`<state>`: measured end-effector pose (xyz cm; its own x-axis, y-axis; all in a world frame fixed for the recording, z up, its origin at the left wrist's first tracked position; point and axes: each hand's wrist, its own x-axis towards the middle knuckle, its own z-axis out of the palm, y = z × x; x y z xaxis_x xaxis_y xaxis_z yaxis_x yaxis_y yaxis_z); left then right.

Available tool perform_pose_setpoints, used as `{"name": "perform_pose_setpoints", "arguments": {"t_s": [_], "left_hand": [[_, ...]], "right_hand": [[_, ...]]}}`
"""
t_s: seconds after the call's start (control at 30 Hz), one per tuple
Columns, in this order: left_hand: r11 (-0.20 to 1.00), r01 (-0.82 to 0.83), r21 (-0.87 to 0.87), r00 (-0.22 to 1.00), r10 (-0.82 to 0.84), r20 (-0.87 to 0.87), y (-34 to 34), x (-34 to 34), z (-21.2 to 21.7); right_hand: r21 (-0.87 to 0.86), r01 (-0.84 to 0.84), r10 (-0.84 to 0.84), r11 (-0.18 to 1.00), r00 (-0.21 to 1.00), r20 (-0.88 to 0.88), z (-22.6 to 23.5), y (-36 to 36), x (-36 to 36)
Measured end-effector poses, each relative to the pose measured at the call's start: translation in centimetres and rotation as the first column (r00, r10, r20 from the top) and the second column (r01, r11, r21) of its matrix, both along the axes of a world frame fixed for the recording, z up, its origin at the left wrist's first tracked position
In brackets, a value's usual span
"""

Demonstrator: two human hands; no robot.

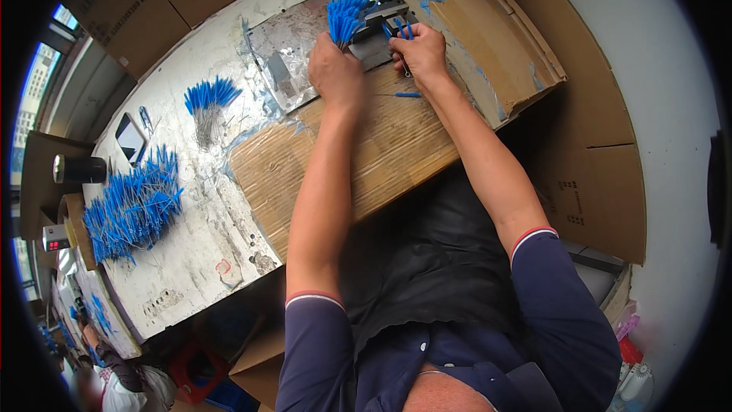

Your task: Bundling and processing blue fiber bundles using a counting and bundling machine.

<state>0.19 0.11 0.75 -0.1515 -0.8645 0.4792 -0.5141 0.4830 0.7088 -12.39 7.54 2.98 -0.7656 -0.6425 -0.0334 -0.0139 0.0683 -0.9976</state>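
Observation:
My left hand is closed around the lower ends of a thick bundle of thin wire pieces with blue sleeves. The blue ends fan out above the fist. Just to the right, my right hand pinches a few blue-sleeved wire pieces, and a looped wire end hangs below its fingers. Both hands are close to a small metal fixture at the far side of the bench. One loose blue-sleeved piece lies on the cardboard sheet between my forearms.
A smaller bundle of blue-sleeved wires lies left on the white bench; a large pile is farther left. Near them are a phone and black cylinder. Cardboard stands right. A co-worker is at lower left.

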Motion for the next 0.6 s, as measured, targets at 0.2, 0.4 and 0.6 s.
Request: {"name": "perform_pose_setpoints", "arguments": {"t_s": [0.2,0.4,0.6], "left_hand": [[0.997,-0.011,-0.074,1.0,0.012,0.01,-0.1,-0.2,-0.1],[0.993,0.089,-0.077,0.996,-0.089,0.009,-0.1,0.0,-0.3],[0.99,0.107,-0.089,0.994,-0.104,0.042,0.0,0.0,-0.2]], "right_hand": [[-0.032,0.014,-0.013,0.999,0.999,0.034,-0.1,-0.2,0.2],[-0.169,-0.07,0.1,0.983,0.98,0.174,0.1,1.2,0.0],[-0.09,-0.074,0.084,0.993,0.99,0.117,-0.1,1.7,-0.3]]}}
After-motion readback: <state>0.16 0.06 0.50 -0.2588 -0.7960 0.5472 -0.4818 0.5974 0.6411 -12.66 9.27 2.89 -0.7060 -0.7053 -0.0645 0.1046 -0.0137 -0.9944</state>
